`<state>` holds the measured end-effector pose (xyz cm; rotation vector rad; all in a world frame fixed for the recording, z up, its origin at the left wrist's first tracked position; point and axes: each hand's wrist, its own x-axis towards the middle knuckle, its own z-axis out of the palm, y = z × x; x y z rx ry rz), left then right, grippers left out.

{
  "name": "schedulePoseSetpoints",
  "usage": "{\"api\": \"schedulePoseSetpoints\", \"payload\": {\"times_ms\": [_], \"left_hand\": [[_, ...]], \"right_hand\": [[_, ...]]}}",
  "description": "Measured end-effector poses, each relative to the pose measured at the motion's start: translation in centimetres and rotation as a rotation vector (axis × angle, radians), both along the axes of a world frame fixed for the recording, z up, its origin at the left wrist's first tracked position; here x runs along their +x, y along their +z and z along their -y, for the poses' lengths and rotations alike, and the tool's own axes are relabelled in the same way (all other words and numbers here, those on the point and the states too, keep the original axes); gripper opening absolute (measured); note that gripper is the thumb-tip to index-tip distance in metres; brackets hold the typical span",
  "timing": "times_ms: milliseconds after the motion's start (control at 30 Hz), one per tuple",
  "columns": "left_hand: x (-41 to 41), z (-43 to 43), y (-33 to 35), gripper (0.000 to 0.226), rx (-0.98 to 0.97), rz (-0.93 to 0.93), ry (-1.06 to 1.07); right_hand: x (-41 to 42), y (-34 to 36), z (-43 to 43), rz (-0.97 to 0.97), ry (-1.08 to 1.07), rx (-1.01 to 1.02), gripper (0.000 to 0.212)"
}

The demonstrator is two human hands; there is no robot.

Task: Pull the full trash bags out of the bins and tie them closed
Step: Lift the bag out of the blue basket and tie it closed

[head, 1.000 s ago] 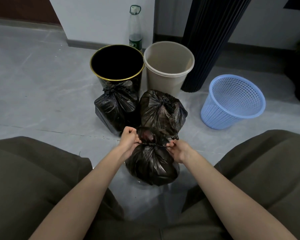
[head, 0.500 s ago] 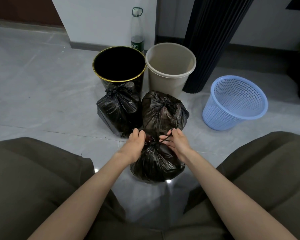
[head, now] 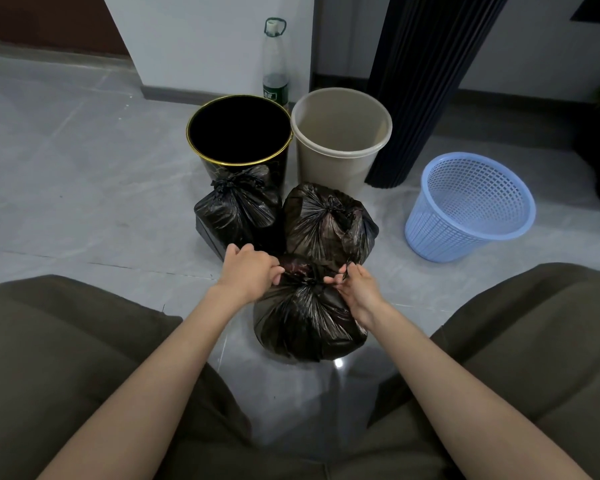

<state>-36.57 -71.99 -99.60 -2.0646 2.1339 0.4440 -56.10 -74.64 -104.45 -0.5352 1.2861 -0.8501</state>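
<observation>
Closest, on floor (head: 84,174): nearest trash bag (head: 309,320), neck gathered | left hand (head: 248,271) curled onto neck; right hand (head: 355,289) pinching tie end | behind, touching: left tied bag (head: 238,211), right tied bag (head: 326,223) | farther: black bin (head: 215,171) beside beige bin (head: 333,171); blue basket (head: 465,220) apart, right.

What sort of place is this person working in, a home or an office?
Likely an indoor room or corridor of a home or office; which, I cannot tell. Signs: a grey tiled floor, a white wall with dark baseboard, and three small wastebaskets: black bin, beige bin, blue mesh basket.
</observation>
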Motion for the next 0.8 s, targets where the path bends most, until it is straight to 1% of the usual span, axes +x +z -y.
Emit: {"api": "schedulePoseSetpoints", "payload": {"times_ms": [67,100,200,267,333,400,433,500,567,633,733,800], "left_hand": [[0.0,0.3,0.3,0.036,0.048,-0.144,0.025],[-0.1,0.4,0.4,0.035,0.067,-0.211,0.019],[-0.6,0.6,0.5,0.03,0.07,-0.389,-0.042],[-0.7,0.6,0.5,0.028,0.038,-0.442,-0.066],[-0.9,0.6,0.6,0.027,0.019,-0.469,-0.063],[-1.2,0.4,0.7,0.028,-0.014,-0.48,-0.074],[-1.3,0.4,0.7,0.027,-0.03,-0.475,-0.078],[-1.6,0.5,0.3,0.026,-0.051,-0.442,-0.074],[-1.5,0.9,-0.6,0.025,-0.038,-0.442,-0.045],[-1.5,1.1,-1.6,0.026,-0.037,-0.493,-0.002],[-2.1,1.1,-2.0,0.022,-0.048,-0.589,0.083],[-2.5,0.9,-1.7,0.015,-0.033,-0.636,0.13]], "right_hand": [[0.2,-0.2,0.2,-0.016,0.004,-0.028,0.032],[0.4,-0.3,0.2,-0.073,0.046,-0.078,0.031],[0.7,0.2,0.3,-0.354,0.292,-0.339,0.032],[0.9,0.5,0.3,-0.523,0.475,-0.531,0.037],[1.0,0.7,0.2,-0.646,0.613,-0.626,0.04],[1.0,1.2,-0.1,-0.707,0.742,-0.644,0.035],[0.9,1.4,-0.2,-0.712,0.795,-0.643,0.035],[0.9,1.7,-0.2,-0.69,0.885,-0.601,0.039],[0.8,1.9,0.0,-0.653,0.948,-0.529,0.034],[0.9,1.9,0.1,-0.65,0.982,-0.496,0.028],[0.9,1.7,0.0,-0.68,0.965,-0.5,0.04],[0.6,1.8,0.0,-0.69,0.954,-0.479,0.042]]}}
